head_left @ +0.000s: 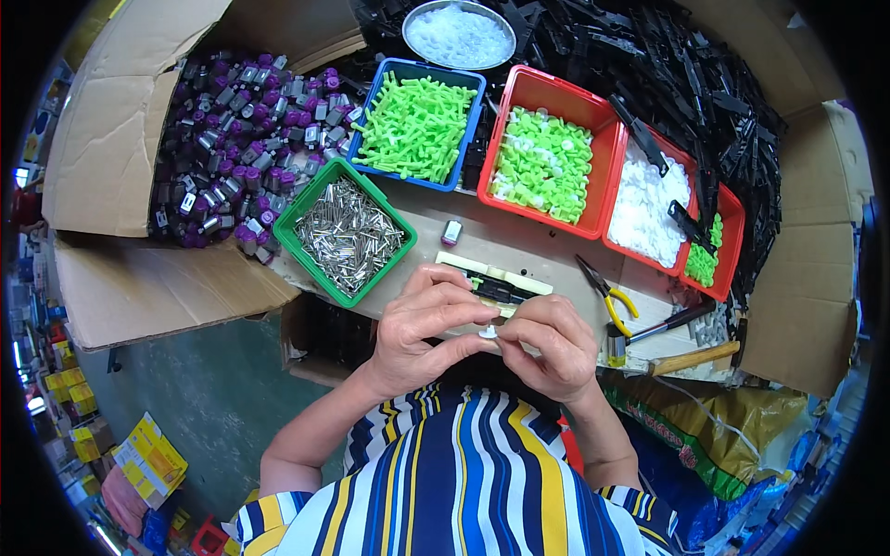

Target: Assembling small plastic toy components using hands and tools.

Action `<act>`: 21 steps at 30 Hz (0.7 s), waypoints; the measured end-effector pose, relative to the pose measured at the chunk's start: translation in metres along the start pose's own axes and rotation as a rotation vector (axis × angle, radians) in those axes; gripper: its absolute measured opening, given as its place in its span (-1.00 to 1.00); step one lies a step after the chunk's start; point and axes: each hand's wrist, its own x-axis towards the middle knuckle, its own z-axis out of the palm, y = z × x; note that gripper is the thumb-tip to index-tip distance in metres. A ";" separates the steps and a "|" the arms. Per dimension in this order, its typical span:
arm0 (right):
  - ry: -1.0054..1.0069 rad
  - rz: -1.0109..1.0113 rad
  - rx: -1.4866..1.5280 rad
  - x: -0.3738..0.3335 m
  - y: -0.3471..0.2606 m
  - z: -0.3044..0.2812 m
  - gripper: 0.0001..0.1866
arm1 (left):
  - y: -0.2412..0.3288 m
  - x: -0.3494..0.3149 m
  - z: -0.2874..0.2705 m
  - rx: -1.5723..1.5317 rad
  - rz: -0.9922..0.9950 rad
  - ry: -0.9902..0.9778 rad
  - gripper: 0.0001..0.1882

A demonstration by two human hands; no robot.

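Observation:
Between the thumb and index finger of my left hand (428,320) is a small white plastic piece (488,331) with a round, flanged base. My right hand (551,345) is closed close beside it, its fingertips pinched together; whatever they hold is too small to make out. Just beyond both hands lies a pale holder (521,279) with a black part (493,288) in it, partly covered by my left fingers. A small grey and purple motor (451,232) stands on the bench past the holder.
A green bin (287,222) holds metal pins, a blue bin (482,97) green rods. Red bins (607,148) contain green and white pieces. Purple-ended motors (250,139) and black parts (630,65) pile up behind. Pliers (612,295) and a wooden-handled tool (695,358) lie right.

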 end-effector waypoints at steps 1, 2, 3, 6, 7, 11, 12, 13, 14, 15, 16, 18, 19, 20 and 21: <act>0.002 0.003 0.004 0.000 0.000 -0.001 -0.70 | 0.001 0.000 0.001 -0.010 0.006 -0.001 -0.62; 0.003 0.004 0.004 0.000 0.000 -0.002 -0.70 | 0.002 0.001 0.001 -0.010 0.007 -0.002 -0.62; -0.007 0.040 0.043 -0.001 0.000 -0.003 -0.70 | 0.002 0.001 0.001 -0.003 0.013 0.000 -0.62; 0.009 0.108 0.107 -0.003 -0.001 -0.002 -0.69 | 0.003 0.002 0.003 0.018 0.031 0.005 -0.62; 0.037 0.142 0.131 -0.004 -0.001 -0.002 -0.69 | 0.003 0.002 0.003 0.029 0.041 0.006 -0.62; 0.021 0.125 0.142 -0.003 0.000 -0.003 -0.69 | 0.004 0.002 0.004 0.025 0.021 0.001 -0.63; 0.007 0.116 0.158 -0.001 0.000 -0.004 -0.70 | 0.003 0.003 0.004 0.008 0.028 0.001 -0.63; -0.006 0.108 0.174 0.000 0.001 -0.005 -0.70 | 0.003 0.003 0.004 -0.009 0.035 0.000 -0.63; -0.006 0.108 0.173 0.001 0.001 -0.005 -0.70 | 0.003 0.002 0.004 -0.009 0.035 -0.001 -0.63; -0.025 0.122 0.204 0.002 0.001 -0.006 -0.72 | 0.003 0.002 0.004 -0.013 0.020 -0.006 -0.63; -0.044 0.136 0.235 0.004 0.001 -0.007 -0.75 | 0.004 0.002 0.004 -0.017 0.004 -0.010 -0.63; -0.073 0.172 0.270 0.006 0.000 -0.010 -0.78 | 0.004 0.002 0.003 -0.021 -0.003 -0.017 -0.63; -0.101 0.209 0.306 0.007 0.000 -0.010 -0.81 | 0.004 0.002 0.003 -0.025 -0.008 -0.025 -0.63; -0.101 0.208 0.305 0.006 0.001 -0.010 -0.81 | 0.005 0.002 0.003 -0.025 -0.007 -0.025 -0.63; -0.107 0.221 0.331 0.006 0.001 -0.010 -0.83 | 0.005 0.002 0.002 -0.027 -0.008 -0.026 -0.64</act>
